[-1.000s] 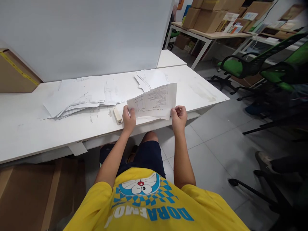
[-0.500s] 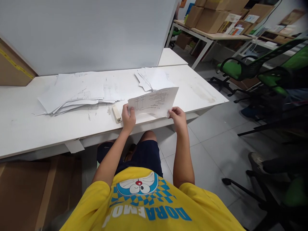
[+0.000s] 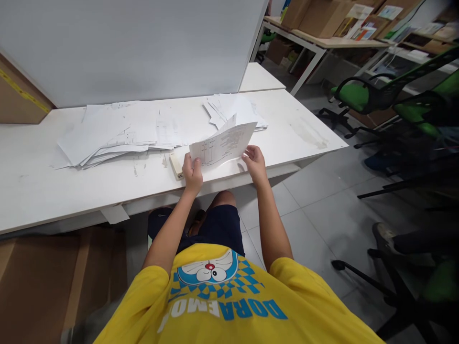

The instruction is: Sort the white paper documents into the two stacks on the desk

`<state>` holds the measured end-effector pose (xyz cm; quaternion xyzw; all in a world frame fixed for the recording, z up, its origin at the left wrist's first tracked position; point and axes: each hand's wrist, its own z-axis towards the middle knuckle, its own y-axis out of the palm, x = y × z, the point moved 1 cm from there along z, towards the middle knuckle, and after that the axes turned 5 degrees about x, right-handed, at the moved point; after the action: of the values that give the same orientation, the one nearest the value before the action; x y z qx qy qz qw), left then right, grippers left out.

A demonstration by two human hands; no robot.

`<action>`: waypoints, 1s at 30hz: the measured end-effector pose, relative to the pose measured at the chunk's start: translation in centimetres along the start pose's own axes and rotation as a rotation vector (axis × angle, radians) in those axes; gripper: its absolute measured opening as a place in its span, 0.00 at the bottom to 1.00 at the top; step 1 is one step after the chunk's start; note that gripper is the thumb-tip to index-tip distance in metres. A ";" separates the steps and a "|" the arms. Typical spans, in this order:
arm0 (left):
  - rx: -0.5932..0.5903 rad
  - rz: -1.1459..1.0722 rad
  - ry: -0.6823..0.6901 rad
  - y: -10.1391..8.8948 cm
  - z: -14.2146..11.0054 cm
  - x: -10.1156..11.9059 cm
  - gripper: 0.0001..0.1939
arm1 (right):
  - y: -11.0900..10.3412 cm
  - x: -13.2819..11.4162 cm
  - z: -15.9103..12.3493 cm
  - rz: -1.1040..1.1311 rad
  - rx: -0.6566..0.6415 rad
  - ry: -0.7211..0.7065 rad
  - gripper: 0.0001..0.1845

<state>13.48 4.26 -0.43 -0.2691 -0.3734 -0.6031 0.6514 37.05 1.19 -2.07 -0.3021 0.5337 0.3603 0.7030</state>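
Observation:
Printed paper sheets (image 3: 224, 143) are held up at a slant above the front edge of the white table, with a second sheet showing behind the front one. My left hand (image 3: 192, 174) grips their left end, thumb on the near face. At the lower right edge, my right hand (image 3: 254, 162) has its fingers curled against the paper. A cream stapler (image 3: 176, 166) lies on the table just left of my left hand. Farther left is a wide, uneven stack of papers (image 3: 122, 136). Behind the held sheets sits a smaller pile of papers (image 3: 236, 107).
A pale upright panel (image 3: 143, 48) stands along the back of the white table (image 3: 71, 191). Cardboard boxes stand at the far left (image 3: 21, 95) and below the table (image 3: 39, 282). To the right are green chairs (image 3: 353, 95) and another person's shoe (image 3: 383, 236).
My right hand has shifted left and up along the paper, and the sheets now bend and part at the top. My left hand stays at the left end. The view has shifted slightly.

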 end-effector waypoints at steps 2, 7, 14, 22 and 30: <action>0.034 0.007 -0.019 0.0 0.0 -0.2 0.22 | 0.3 0.0 0.8 0.052 -0.050 -0.031 0.21; 0.036 0.025 -0.040 -0.1 0.0 -0.4 0.21 | 1.2 -0.7 1.9 0.159 -0.251 -0.032 0.21; 0.062 0.098 -0.033 -0.2 0.1 0.5 0.20 | 1.1 -1.0 2.0 0.119 -0.227 -0.006 0.13; 0.045 0.119 -0.060 0.1 0.4 0.7 0.21 | -1.2 -1.5 0.6 0.057 -0.083 0.006 0.03; -0.038 0.081 -0.097 0.2 0.9 0.2 0.16 | -1.2 -0.4 0.0 0.078 -0.100 0.063 0.10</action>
<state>13.54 4.85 0.26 -0.3254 -0.3818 -0.5694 0.6513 37.93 0.44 -1.62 -0.3269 0.5483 0.4039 0.6553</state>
